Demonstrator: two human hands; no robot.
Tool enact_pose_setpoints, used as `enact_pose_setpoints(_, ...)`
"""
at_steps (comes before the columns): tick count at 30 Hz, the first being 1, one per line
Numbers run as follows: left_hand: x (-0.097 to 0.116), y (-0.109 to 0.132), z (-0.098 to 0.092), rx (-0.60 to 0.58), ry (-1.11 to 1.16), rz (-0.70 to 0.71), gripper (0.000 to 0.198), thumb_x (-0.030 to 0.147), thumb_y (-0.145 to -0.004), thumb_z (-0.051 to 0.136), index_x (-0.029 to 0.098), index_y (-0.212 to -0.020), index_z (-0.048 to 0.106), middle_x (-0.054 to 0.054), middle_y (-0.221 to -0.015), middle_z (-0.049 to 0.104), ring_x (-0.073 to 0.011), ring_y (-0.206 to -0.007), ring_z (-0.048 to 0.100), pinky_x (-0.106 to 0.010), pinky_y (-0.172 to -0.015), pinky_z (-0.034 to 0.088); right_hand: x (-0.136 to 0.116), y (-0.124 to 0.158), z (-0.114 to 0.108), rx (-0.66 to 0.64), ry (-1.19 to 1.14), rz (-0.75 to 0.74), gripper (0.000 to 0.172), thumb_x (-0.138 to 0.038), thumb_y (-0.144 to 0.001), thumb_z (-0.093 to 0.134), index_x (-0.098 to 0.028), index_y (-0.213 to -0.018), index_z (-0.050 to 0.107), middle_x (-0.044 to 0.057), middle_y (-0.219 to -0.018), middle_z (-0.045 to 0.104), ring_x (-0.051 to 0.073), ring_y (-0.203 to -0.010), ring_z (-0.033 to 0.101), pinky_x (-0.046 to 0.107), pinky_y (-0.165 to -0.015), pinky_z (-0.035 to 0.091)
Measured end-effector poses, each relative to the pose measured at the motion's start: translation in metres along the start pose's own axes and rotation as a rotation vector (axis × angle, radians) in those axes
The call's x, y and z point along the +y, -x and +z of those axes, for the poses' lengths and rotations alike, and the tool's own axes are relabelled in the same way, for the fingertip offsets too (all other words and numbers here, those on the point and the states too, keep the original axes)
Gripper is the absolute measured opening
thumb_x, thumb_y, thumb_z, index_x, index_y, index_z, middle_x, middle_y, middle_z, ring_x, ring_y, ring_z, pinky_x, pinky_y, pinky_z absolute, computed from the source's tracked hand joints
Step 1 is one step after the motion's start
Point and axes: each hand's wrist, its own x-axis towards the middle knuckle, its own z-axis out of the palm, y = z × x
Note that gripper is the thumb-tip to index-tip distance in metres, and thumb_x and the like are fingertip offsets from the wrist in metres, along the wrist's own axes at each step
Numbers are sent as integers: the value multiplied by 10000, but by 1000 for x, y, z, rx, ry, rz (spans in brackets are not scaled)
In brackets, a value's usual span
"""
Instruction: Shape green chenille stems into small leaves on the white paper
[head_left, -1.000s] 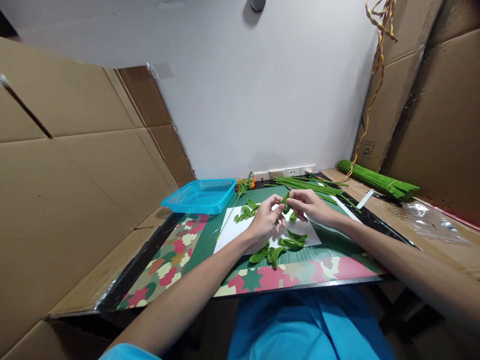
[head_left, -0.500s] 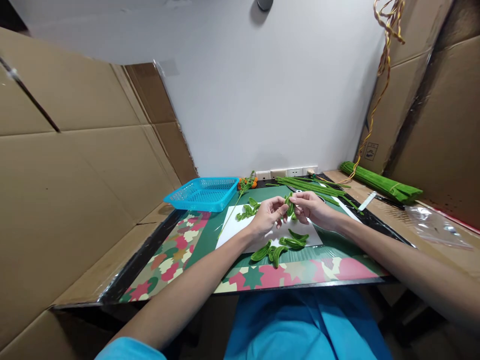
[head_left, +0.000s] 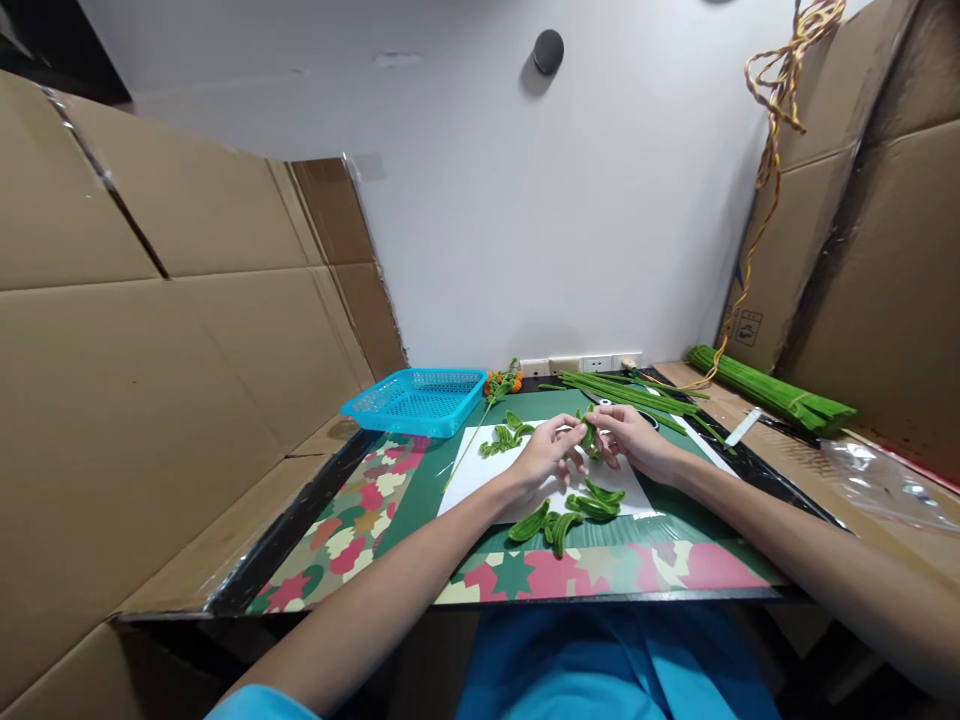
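Note:
Over a white sheet of paper [head_left: 471, 468], my left hand [head_left: 549, 455] and my right hand [head_left: 636, 440] meet, fingers pinched on a looped green pipe-cleaner leaf [head_left: 589, 436]. Its lower part is partly covered by fingers. Nearer me, several fuzzy green leaf shapes [head_left: 592, 504] lie across the paper's front edge and the green mat [head_left: 465, 550]. Smaller curled green pieces [head_left: 504, 438] sit on the paper beyond my left hand. Scissors [head_left: 651, 421] lie behind my right hand, mostly hidden.
A blue plastic basket [head_left: 420, 428] stands at the back left, beside an orange flower [head_left: 504, 382] with a long green stem. Loose green pipe cleaners [head_left: 630, 392] lie at the back; a thick bundle [head_left: 780, 392] rests on the right. Cardboard walls [head_left: 225, 370] flank the table.
The view has tilted up slightly, so everything sits lower in the picture. Both hands keep their hold on the green leaf, with fingers slightly shifted.

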Motion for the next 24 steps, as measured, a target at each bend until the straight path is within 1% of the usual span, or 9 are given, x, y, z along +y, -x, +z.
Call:
enact_pose_setpoints(3, 0, 0, -3, 12, -8, 28, 706, 695, -664, 781, 185, -1081, 526, -26, -799, 699, -120, -538, 648, -160, -408, 424, 3, -2, -1, 4, 77, -37, 461, -601, -839, 720, -172, -755, 573, 15, -633, 637, 99, -399, 505, 223, -388, 403)
enact_pose_setpoints(6, 2, -1, -8, 11, -46, 43, 799, 632, -636, 842, 184, -1197, 493, -67, -838, 742, -121, -479, 632, -172, -417, 422, 3, -1, -1, 108, 159, -79, 466, -647, -897, 615, -186, -839, 576, 19, -689, 643, 117, -390, 508, 255, -374, 408)
enact_pose_setpoints(8, 4, 0, -12, 10, -47, 32, 830, 606, -661, 840, 186, -1276, 474, -97, -876, 756, -115, -460, 621, -176, -420, 423, 0, 2, -1, 234, 364, -199, 395, -583, -959, 549, -201, -1042, 605, 40, -842, 683, 124, -424, 535, 272, -397, 424)
enact_pose_setpoints(10, 6, 1, -14, 20, -32, 22, 817, 590, -701, 819, 194, -1321, 465, -103, -890, 757, -110, -466, 619, -168, -416, 415, -4, 6, -2, 334, 695, -381, 337, -443, -997, 527, -235, -1254, 590, 73, -1047, 704, 132, -526, 594, 283, -490, 469)
enact_pose_setpoints(12, 8, 2, -15, 26, -25, 18, 811, 578, -724, 806, 198, -1349, 457, -95, -872, 752, -107, -471, 618, -160, -414, 409, -8, 9, -4, 351, 986, -521, 346, -324, -994, 540, -275, -1332, 594, 78, -1219, 684, 139, -645, 644, 285, -592, 493)
enact_pose_setpoints(14, 8, 3, -14, 6, -13, 14, 819, 569, -736, 799, 204, -1377, 442, -89, -879, 748, -106, -480, 622, -159, -416, 411, -9, 10, -7, 331, 1146, -592, 341, -268, -980, 566, -296, -1313, 634, 56, -1292, 665, 130, -685, 659, 275, -625, 488)
enact_pose_setpoints(16, 9, 4, -13, -32, -2, 23, 827, 564, -743, 796, 208, -1396, 435, -82, -887, 745, -108, -484, 624, -163, -418, 415, -8, 10, -10, 319, 1214, -624, 297, -255, -974, 586, -297, -1253, 679, 31, -1253, 685, 113, -656, 647, 263, -613, 472)
enact_pose_setpoints(19, 9, 4, -11, -67, -12, 47, 830, 570, -742, 794, 198, -1402, 454, -90, -903, 750, -110, -490, 635, -169, -437, 427, -5, 10, -13, 298, 1256, -648, 211, -272, -981, 597, -278, -1150, 724, 11, -1110, 727, 111, -640, 637, 255, -617, 457)
enact_pose_setpoints(24, 9, 3, -10, -76, -56, 64, 922, 569, -709, 822, 179, -1452, 440, -140, -954, 770, -119, -500, 647, -182, -472, 442, -5, 10, -14, 309, 1301, -650, 163, -244, -957, 617, -244, -1086, 716, 5, -963, 723, 115, -610, 607, 254, -599, 421)
